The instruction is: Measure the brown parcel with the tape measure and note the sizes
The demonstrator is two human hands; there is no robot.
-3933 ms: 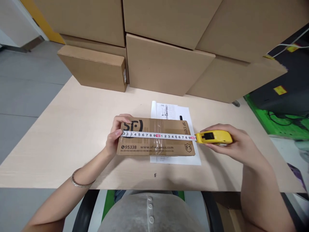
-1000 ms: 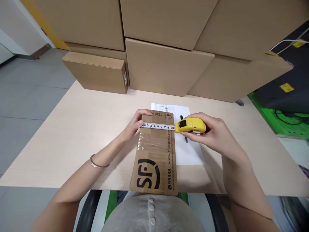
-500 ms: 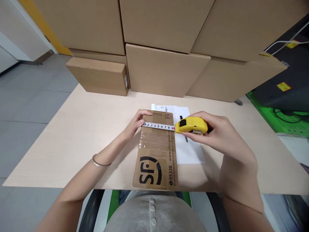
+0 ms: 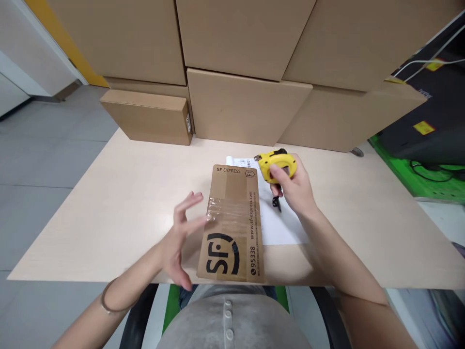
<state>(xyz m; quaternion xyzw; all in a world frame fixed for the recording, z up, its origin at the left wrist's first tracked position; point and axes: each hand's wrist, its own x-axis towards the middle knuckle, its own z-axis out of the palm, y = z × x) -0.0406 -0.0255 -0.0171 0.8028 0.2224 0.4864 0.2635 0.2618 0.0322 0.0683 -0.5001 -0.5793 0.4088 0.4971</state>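
Two hands [image 4: 173, 247] [image 4: 298, 191] — one tape measure [image 4: 268, 163], one printed box [image 4: 232, 213], one bracelet [image 4: 108, 311], three buttons [image 4: 228, 314].

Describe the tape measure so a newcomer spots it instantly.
On the pale table, find the SF EXPRESS box. By its far right corner, the right hand holds the tape measure. It's a chunky yellow case with black parts, unlike the brown box and white paper.
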